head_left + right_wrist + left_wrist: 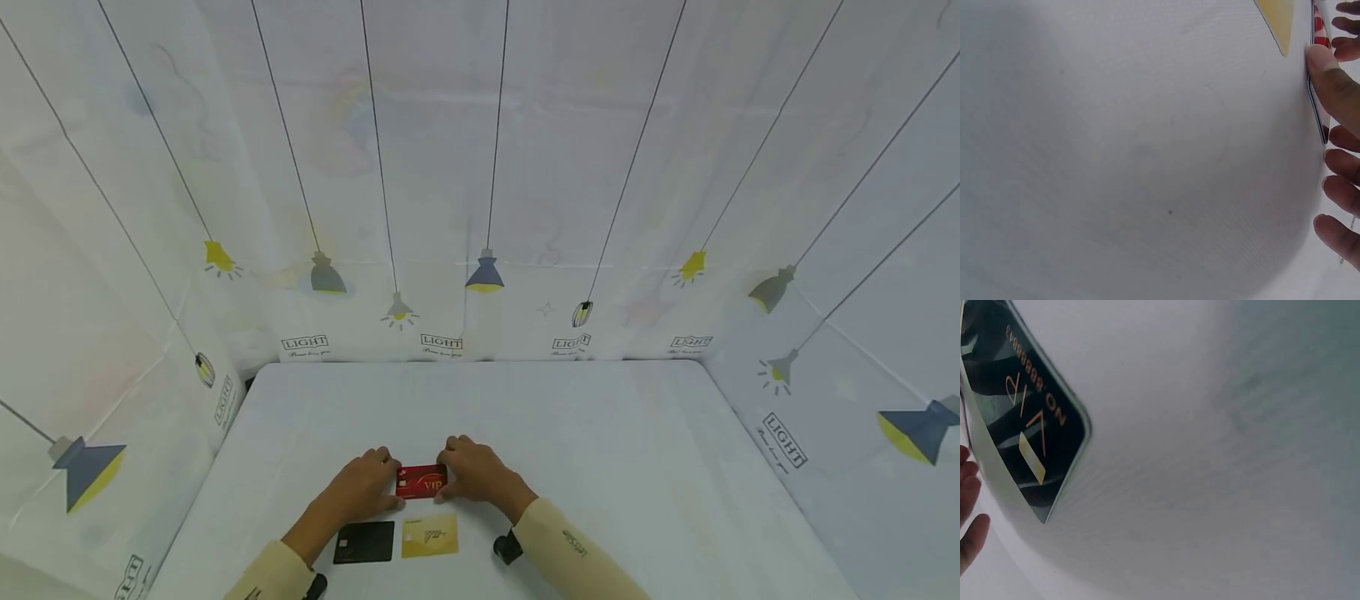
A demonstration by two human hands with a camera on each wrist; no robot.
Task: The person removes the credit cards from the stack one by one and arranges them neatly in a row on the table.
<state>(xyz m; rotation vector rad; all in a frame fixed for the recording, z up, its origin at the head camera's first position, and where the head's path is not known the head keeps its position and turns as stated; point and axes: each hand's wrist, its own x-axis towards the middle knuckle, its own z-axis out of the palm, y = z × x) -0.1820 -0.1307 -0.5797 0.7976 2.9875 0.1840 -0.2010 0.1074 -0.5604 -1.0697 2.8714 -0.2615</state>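
A red card (422,482) marked "VIP" sits between the two hands over the white table. At its left end, my left hand (363,485) holds it, thumb near the lower corner and fingers near the upper one. My right hand (480,473) grips the opposite end in the same way. In the right wrist view its thumb (1335,84) lies at the card's edge, and only a narrow strip of the red card (1319,25) shows. Only some left fingertips (969,494) appear in the left wrist view, beside a black card.
Nearer the body, a black card (363,542) and a gold card (430,536) lie side by side on the white table (600,433). White curtains (465,167) printed with hanging lamps surround the table at the back and sides.
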